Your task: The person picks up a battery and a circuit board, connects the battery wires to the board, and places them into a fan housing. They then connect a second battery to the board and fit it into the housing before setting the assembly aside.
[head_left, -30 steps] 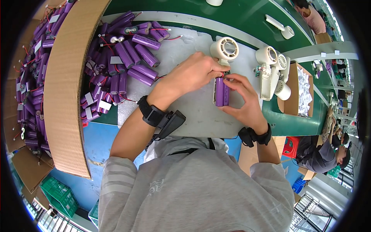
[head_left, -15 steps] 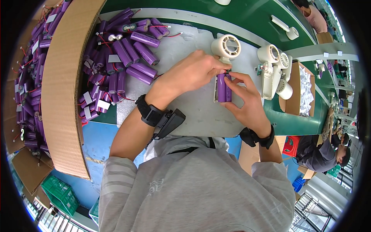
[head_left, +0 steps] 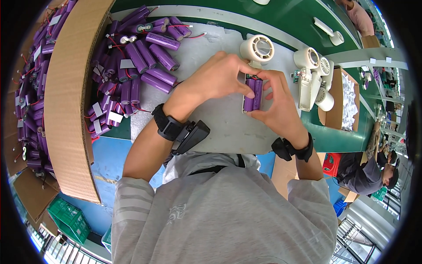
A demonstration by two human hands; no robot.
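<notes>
A white handheld fan (head_left: 257,48) lies on the work surface, its round head pointing away from me and its handle shell open. Two purple battery cells (head_left: 253,97) rest side by side in the handle, with red wires and a bit of green circuit board at their upper end. My left hand (head_left: 220,78) presses its thumb on the left cell, its index finger bent over the wire end. My right hand (head_left: 281,103) grips around the handle's right side, thumb at the lower end and fingers by the upper end. The fingers partly hide the shell.
Purple battery packs with wires (head_left: 140,57) pile up at left, beside a large cardboard box (head_left: 72,101) holding more. Right of my hands lie other fan bodies (head_left: 310,77) and a small box of white pieces (head_left: 334,99). Another person (head_left: 365,174) sits far right.
My left thumb has come down onto the battery cells, and the left fingers have shifted up toward the wire end. The right fingers have moved up the handle.
</notes>
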